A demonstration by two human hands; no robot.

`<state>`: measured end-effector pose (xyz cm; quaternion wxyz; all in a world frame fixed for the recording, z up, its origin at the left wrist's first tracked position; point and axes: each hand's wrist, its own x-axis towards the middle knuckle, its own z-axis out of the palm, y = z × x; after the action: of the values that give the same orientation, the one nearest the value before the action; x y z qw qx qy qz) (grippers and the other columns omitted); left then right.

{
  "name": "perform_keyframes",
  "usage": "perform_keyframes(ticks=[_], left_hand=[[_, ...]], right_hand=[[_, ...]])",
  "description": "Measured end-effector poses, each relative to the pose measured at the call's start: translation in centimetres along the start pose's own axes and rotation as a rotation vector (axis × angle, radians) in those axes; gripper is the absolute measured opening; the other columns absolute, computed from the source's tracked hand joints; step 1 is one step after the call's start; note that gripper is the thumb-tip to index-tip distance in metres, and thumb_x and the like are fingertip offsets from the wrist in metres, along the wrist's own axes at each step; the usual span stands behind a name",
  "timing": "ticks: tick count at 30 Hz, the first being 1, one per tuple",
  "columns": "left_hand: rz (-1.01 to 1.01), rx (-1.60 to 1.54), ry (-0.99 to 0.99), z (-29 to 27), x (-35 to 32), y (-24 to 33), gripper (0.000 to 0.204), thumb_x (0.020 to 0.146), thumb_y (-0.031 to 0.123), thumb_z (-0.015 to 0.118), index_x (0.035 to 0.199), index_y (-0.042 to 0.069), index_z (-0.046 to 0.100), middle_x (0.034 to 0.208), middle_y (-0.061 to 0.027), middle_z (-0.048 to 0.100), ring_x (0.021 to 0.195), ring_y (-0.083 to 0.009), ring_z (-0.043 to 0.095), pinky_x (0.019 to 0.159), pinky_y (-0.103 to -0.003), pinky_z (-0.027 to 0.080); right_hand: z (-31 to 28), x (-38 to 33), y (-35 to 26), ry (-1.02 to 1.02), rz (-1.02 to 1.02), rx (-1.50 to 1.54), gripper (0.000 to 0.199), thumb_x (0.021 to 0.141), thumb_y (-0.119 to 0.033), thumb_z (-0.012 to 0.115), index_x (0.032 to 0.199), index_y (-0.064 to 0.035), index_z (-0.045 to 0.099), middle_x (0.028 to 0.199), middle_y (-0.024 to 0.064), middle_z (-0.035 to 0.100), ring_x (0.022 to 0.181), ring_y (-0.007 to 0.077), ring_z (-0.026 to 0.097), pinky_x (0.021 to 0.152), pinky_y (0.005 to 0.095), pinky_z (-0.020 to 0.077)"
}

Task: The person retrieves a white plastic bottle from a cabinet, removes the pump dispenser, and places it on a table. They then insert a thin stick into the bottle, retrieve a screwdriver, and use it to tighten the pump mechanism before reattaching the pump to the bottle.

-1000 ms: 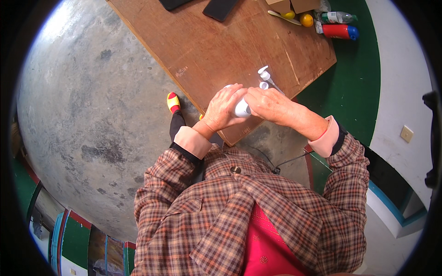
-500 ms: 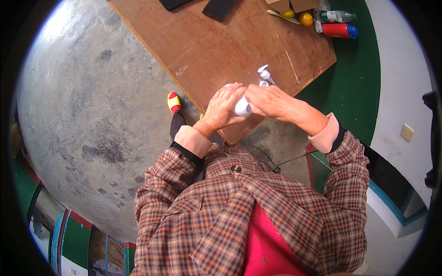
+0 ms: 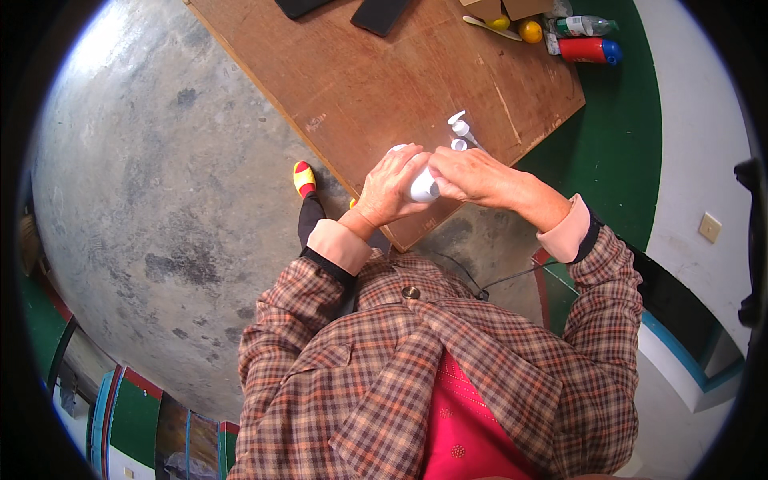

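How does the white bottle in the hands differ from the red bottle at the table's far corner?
The white bottle is held over the table's near edge, gripped by the left hand and right hand, and mostly covered; the red bottle lies untouched on its side, in full view. The red bottle has a blue cap; the white bottle's cap is hidden. Both are small bottles.

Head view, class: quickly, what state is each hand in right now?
Left hand: closed around the small white plastic bottle.
Right hand: fingers closed on the same bottle's end; exact grip hidden.
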<state>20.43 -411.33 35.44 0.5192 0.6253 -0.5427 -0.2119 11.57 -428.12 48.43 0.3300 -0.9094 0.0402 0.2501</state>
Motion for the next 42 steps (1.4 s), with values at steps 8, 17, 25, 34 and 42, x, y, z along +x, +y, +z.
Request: perform_keyframes(ticks=[8,17,25,34,42], left_hand=[[-0.079,-0.047,-0.016,0.3,-0.1,0.1,0.076,0.061,0.023,0.085,0.129,0.01,0.054,0.128,-0.0159,0.058,0.12,-0.0362,0.057,0.101,-0.044,0.049],[-0.114,-0.001,-0.075,0.4,-0.3,0.1,0.085,0.064,0.034,0.088,0.136,0.01,0.049,0.137,-0.0171,0.053,0.126,-0.0371,0.052,0.102,-0.046,0.047],[-0.125,0.063,-0.06,0.9,0.1,0.7,0.091,0.065,0.042,0.089,0.138,0.007,0.047,0.14,-0.0172,0.052,0.126,-0.0369,0.052,0.103,-0.047,0.045],[-0.125,0.12,-0.033,1.2,0.3,1.7,0.085,0.065,0.035,0.09,0.135,0.006,0.051,0.136,-0.0174,0.054,0.122,-0.0359,0.055,0.102,-0.045,0.047],[-0.167,0.092,-0.017,1.4,0.3,1.9,0.083,0.065,0.031,0.091,0.134,0.006,0.052,0.135,-0.0176,0.055,0.123,-0.0347,0.056,0.1,-0.044,0.049]], right_hand=[[0.2,-0.4,-0.8,0.157,0.058,0.151,0.015,0.087,-0.014,0.061,0.095,-0.0032,0.054,0.089,0.015,0.061,0.081,0.0359,0.062,0.07,0.0437,0.0487],[5.4,-3.6,3.2,0.614,0.391,0.353,0.011,0.088,-0.013,0.067,0.09,-0.0035,0.063,0.082,0.0091,0.064,0.07,0.0199,0.062,0.065,0.0333,0.0496],[12.0,-5.2,13.1,0.921,0.629,0.175,0.016,0.087,-0.008,0.063,0.103,-0.0072,0.065,0.098,0.0102,0.065,0.085,0.0271,0.067,0.073,0.0379,0.0536],[11.3,-1.2,16.3,0.7,0.68,0.128,0.027,0.081,-0.023,0.069,0.103,-0.0082,0.064,0.106,0.0126,0.065,0.104,0.0325,0.061,0.086,0.0459,0.0499],[8.6,-0.2,16.7,1.012,0.52,0.75,0.008,0.091,-0.008,0.053,0.091,-0.0031,0.06,0.066,-0.0001,0.049,0.06,0.0128,0.052,0.06,0.0305,0.0475]])
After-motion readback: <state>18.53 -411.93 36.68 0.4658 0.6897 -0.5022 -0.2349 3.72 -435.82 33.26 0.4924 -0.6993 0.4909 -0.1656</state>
